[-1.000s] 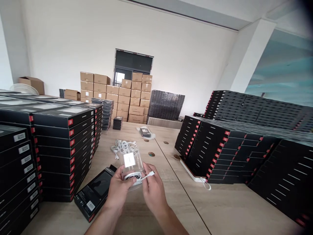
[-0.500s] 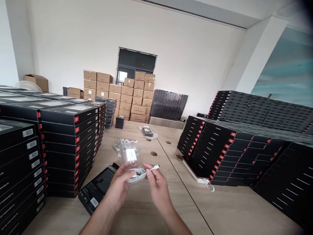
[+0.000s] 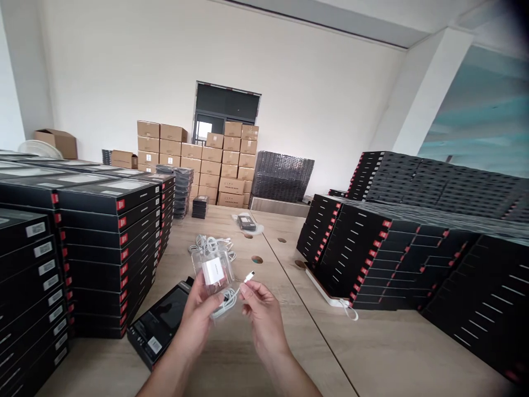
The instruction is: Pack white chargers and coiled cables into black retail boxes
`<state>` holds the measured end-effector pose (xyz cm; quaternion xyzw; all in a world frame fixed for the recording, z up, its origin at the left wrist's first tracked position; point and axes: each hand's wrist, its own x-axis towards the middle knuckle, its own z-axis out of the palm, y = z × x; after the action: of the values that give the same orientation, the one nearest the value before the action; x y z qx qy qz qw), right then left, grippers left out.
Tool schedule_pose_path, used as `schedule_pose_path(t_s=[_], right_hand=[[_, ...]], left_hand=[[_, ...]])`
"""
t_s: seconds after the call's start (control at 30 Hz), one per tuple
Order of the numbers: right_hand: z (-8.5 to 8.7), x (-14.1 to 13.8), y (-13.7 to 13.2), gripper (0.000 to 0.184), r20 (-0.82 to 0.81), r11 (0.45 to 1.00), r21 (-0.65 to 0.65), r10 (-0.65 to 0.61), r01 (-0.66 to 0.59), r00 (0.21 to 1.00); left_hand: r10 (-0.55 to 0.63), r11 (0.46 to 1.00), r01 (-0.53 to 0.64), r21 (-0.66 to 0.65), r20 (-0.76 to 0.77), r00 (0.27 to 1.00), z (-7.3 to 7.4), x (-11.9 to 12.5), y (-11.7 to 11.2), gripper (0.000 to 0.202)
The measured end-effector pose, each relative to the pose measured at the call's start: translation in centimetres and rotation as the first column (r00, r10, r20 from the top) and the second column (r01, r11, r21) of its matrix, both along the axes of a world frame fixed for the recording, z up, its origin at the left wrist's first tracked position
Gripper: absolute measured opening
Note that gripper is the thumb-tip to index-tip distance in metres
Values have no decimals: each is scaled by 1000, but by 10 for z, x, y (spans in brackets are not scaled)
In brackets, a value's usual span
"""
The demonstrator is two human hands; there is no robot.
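Observation:
My left hand is closed on a clear plastic tray, its thumb over the lower part. A white charger sits in the upper part of that tray. Below it lies a coiled white charging cable. My right hand pinches the cable near one end, and the plug sticks out past the fingertips, pointing up. Behind the tray, several more white cables lie bundled on the table. A black box rests partly behind my left forearm.
Tall stacks of black boxes with red tabs stand on the left and right of the wooden table. A small dark box lies on a plastic bag farther back. Brown cartons are piled by the wall.
The tray has tilted and come slightly left and nearer in my left hand. My right hand has moved the plug left, and it now points more upward. The view has shifted a little.

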<state>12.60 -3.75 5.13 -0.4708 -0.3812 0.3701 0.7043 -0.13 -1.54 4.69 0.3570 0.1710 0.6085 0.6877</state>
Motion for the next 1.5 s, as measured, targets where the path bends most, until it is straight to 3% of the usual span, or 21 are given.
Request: schedule_pose_path(t_s=[0.13, 0.33, 0.57, 0.73, 0.83, 0.93, 1.13, 1.5], right_hand=[[-1, -5, 0, 31, -47, 999, -3, -38, 38, 998], [2, -7, -2, 27, 62, 991, 56, -127, 124, 990], [4, -6, 0, 28, 76, 999, 37, -1, -2, 997], [4, -3, 1, 29, 166, 996, 80, -47, 35, 985], [5, -5, -3, 39, 354, 985, 157, -127, 75, 926], [4, -7, -6, 41, 544, 972, 217, -199, 93, 815], [3, -7, -4, 40, 665, 948, 302, -283, 99, 691], [10, 9, 2, 36, 700, 995, 88, -97, 49, 708]], left_hand=[[-24, 997, 30, 74, -75, 997, -1, 10, -6, 61], [-10, 1000, 11, 11, -101, 995, -1, 13, -10, 58], [1, 1000, -2, -14, -64, 998, 3, 9, -8, 53], [-105, 993, 105, -54, 8, 994, 3, 6, -8, 57], [-161, 984, 164, -72, 44, 986, 3, 6, -8, 58], [-166, 982, 171, -80, 64, 984, 3, 7, -9, 59], [-147, 983, 155, -102, 80, 986, 0, 8, -9, 63], [-201, 979, 201, 26, 1, 980, -6, 10, -6, 60]])
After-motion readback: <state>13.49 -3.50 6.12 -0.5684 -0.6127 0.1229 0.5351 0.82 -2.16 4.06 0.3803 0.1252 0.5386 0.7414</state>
